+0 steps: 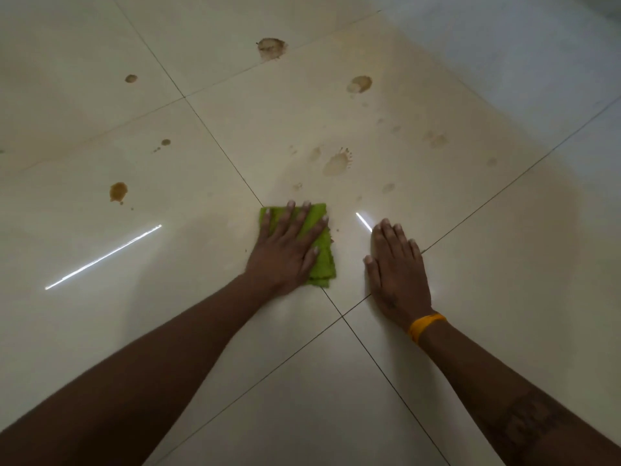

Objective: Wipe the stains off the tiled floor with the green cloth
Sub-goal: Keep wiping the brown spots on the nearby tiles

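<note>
My left hand (285, 250) presses the green cloth (319, 253) flat, fingers spread; the nearest stain (337, 164) lies just beyond the cloth's far edge.

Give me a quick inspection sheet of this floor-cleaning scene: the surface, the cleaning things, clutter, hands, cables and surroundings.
Surface: glossy pale tiled floor with thin dark grout lines and streaks of reflected light.
Job's things: green cloth lies flat on the floor; brown stains remain beyond it, including a large stain far ahead, a splat just past the cloth and a blot to the left.
Clutter: nothing seen.
Hands: left hand presses flat on the cloth, fingers spread; right hand rests flat on bare tile beside it, with an orange band on the wrist.
Cables: nothing seen.
Surroundings: only floor in view; the far right corner looks brighter.
</note>
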